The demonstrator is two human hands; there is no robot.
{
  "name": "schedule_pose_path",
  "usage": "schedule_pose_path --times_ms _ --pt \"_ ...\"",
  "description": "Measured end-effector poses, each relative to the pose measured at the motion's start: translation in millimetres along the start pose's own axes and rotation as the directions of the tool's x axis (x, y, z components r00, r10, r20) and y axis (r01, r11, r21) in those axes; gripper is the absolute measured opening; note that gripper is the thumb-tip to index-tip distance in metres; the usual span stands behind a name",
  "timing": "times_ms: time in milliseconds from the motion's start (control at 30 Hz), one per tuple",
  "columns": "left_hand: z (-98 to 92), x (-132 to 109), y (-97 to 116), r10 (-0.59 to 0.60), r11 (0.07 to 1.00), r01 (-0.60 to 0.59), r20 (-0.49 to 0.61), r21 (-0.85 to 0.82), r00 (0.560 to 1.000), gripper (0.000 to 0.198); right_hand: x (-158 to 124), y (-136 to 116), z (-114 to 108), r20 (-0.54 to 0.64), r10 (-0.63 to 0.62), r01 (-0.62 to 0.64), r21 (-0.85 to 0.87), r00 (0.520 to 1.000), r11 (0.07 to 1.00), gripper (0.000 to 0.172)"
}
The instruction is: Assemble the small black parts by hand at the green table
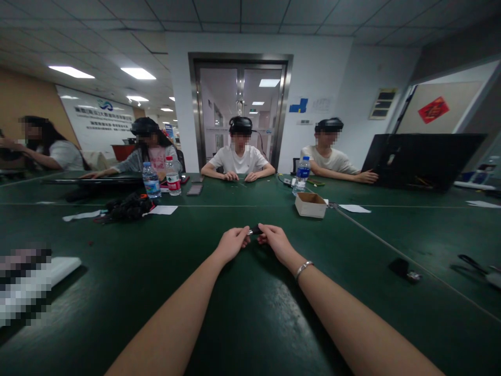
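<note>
A small dark piece (255,230) is pinched at its two ends between both hands, just above the green surface (242,313). It is nearer the person than the cardboard box (310,204) and to that box's left. The left hand (234,243) is curled nearly closed, thumb and fingertips gripping the piece's left end. The right hand (276,241) is likewise nearly closed on its right end, with a silver bracelet (303,268) on the wrist behind it. What the piece is cannot be told. The box sits open on the surface, a sheet of paper (354,208) just right of it and a water bottle (302,175) just beyond it. Well left of the box stand two more bottles (151,180) near a black bundle (127,207). Well right of the box, nearer the person, lies a small black object (404,269).
</note>
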State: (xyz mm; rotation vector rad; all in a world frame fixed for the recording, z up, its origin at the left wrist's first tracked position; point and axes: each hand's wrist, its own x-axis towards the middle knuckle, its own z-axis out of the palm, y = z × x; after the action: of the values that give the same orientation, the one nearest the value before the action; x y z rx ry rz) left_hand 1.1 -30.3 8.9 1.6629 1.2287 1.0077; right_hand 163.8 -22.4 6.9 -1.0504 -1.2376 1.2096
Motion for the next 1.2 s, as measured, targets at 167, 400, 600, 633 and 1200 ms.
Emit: schedule_pose_path --times_ms 167,400,600,633,1200 --pt "1.2 1.6 -2.2 0.018 0.999 -0.018 -0.003 -0.039 1.000 0.040 -1.4 -1.9 0.1 -0.005 0.008 -0.008 0.005 1.000 1.000 0.038" --pt "1.3 1.5 -0.1 -0.030 0.999 0.030 -0.002 -0.039 1.000 0.042 0.5 1.3 -1.3 -0.011 -0.006 0.006 -0.010 1.000 1.000 0.040" --pt "2.0 2.7 -2.1 -0.036 0.996 0.036 -0.002 -0.077 0.999 0.041 -0.2 0.7 -1.7 -0.006 -0.001 0.001 -0.001 1.000 1.000 0.036" --pt "2.1 3.6 -3.4 -0.029 0.996 0.029 -0.005 -0.089 1.000 0.040 -0.4 0.4 -1.6 -0.009 0.002 -0.002 0.004 1.000 1.000 0.036" --pt "0.1 3.9 -2.0 -0.040 0.994 0.039 0.000 -0.103 0.999 0.039 -1.5 -1.5 0.3 0.004 0.012 -0.012 0.013 1.000 1.000 0.038"
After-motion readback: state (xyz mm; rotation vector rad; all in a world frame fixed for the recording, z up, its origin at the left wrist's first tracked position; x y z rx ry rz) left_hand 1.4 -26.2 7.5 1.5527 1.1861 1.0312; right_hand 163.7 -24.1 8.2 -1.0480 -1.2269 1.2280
